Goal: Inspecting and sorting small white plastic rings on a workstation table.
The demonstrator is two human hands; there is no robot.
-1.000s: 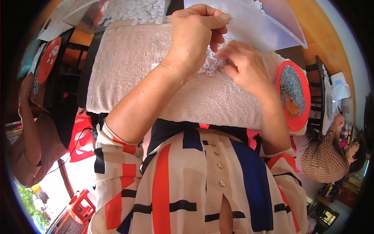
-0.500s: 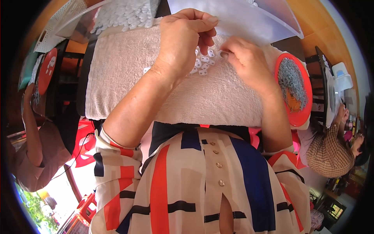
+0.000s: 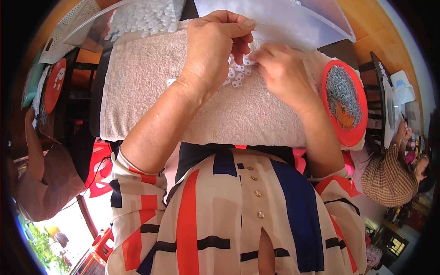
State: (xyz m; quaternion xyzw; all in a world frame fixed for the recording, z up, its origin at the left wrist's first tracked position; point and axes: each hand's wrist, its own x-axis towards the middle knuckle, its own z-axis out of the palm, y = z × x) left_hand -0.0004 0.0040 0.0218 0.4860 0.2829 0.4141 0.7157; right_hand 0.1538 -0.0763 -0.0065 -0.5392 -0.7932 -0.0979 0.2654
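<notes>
Mid-assembly, looks like: left hand point(image 3: 215, 50) and right hand point(image 3: 279, 73) both pinch small white plastic clip parts point(image 3: 238, 73) heaped on the beige terry towel point(image 3: 146, 91) between them; next move likely needs fine fingertip alignment, exact grip hidden.

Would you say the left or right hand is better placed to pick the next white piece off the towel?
Probably the right hand: its fingertips touch the white pieces on the towel; the left hand arches above them.
</notes>
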